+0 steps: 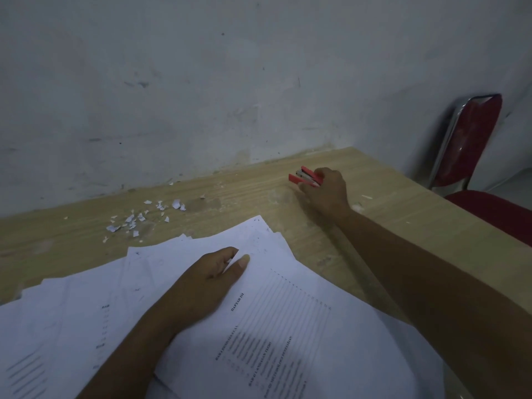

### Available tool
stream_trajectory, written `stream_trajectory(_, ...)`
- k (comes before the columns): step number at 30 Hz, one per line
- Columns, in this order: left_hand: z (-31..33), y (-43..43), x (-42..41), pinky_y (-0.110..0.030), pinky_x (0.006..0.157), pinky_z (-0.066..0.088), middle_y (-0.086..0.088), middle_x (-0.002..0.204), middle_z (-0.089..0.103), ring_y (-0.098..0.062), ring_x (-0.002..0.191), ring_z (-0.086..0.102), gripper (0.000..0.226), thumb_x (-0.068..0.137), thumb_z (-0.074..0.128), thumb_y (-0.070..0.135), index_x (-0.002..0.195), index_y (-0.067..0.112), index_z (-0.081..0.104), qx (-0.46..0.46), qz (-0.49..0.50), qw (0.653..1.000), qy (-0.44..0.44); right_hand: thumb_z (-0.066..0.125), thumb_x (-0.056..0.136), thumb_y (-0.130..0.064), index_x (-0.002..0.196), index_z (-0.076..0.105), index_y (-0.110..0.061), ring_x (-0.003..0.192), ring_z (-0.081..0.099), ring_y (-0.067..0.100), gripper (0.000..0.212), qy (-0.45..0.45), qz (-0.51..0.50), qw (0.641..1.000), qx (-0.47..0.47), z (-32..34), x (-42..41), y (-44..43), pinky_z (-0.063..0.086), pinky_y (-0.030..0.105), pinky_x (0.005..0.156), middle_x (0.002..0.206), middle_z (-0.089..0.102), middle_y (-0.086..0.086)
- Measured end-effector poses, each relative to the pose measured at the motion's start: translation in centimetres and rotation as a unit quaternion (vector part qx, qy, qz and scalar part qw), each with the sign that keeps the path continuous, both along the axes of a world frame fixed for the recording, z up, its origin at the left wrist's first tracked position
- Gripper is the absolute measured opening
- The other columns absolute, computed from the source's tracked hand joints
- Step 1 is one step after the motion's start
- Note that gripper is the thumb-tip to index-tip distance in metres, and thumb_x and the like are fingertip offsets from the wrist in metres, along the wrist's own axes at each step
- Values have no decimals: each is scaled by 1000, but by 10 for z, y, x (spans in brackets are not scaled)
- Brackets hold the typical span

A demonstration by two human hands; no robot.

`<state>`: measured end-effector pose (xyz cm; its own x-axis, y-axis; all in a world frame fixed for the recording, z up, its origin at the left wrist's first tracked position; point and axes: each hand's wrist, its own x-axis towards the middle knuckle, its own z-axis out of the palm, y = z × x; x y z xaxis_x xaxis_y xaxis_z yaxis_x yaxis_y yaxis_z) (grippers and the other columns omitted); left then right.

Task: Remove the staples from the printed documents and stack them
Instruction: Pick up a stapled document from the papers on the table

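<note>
The right hand (325, 194) is gripping the red stapler (305, 178) on the counter (397, 203); the left hand (207, 280) is pressing flat the papers (288, 326) beneath it; keeping them pinned should be easing staple removal.

On the wooden table (383, 214) the left hand (210, 280) rests on the spread pile of printed documents (288, 341), while the right hand (326, 194), near the wall, grips a red stapler (303, 176), with paper scraps (144, 217) well left.
</note>
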<state>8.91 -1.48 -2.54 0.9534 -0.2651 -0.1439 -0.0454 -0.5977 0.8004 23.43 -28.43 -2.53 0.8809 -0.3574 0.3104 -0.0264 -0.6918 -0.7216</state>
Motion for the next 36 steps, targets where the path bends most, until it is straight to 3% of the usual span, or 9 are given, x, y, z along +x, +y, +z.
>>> stream_trajectory(3,4,0,-4,-18,104,24,9,153,38,-4,137,36,59,97,44,47,149,20,36,-8,1,1000,-6,76,83,-29,111,68,-14,96,58,12,32,-66,35,994,85,10,-26,10,46,21,84,111,62,0)
stream_trajectory(8,9,-3,-8,-16,101,24,8,153,39,-4,136,37,56,100,43,43,149,17,38,7,-2,1000,-24,78,84,-26,93,69,-2,47,48,16,27,-68,135,943,298,29,-81,30,41,27,45,60,59,4)
stream_trajectory(13,7,-2,-9,-18,101,25,5,155,36,-11,140,37,59,99,42,46,150,17,35,33,-13,999,-34,79,80,-14,96,71,-1,54,46,13,22,-1,222,862,456,37,-113,49,41,20,47,69,55,7)
stream_trajectory(18,11,-2,-12,-20,100,28,10,150,42,-8,135,42,56,99,43,46,147,18,40,22,-15,999,-40,76,84,-13,89,72,-6,50,43,11,9,-26,222,867,446,34,-119,63,38,21,44,64,55,5)
stream_trajectory(21,12,-2,-15,-11,86,37,36,115,54,15,103,53,21,100,45,41,115,34,58,1,-17,999,-45,75,86,-28,82,67,-13,54,42,11,17,-46,139,882,449,33,-117,72,38,23,49,64,49,1)
stream_trajectory(23,13,-3,-17,-1,79,35,47,103,48,16,102,48,9,100,46,39,103,39,55,-14,-16,999,-48,73,87,-33,83,62,-17,64,46,15,20,-52,98,869,482,31,-115,77,44,32,63,68,49,0)
stream_trajectory(27,7,-2,-15,-15,97,26,22,135,39,-2,131,39,49,99,47,39,143,17,46,-22,-12,997,-69,63,94,-40,88,60,-17,82,62,22,23,-20,88,831,550,26,-113,80,52,35,74,80,65,5)
stream_trajectory(31,2,-2,-13,-19,102,26,9,150,41,-9,138,39,56,98,46,44,147,18,41,-17,-14,997,-72,54,100,-35,112,50,-11,69,70,28,27,11,117,810,575,25,-115,90,60,38,66,78,68,14)
stream_trajectory(36,5,-3,-16,0,82,36,53,94,56,28,94,53,16,100,45,38,100,45,59,-28,-46,995,-85,47,100,-37,113,47,-12,65,64,22,28,30,78,849,521,31,-112,97,56,38,68,72,62,8)
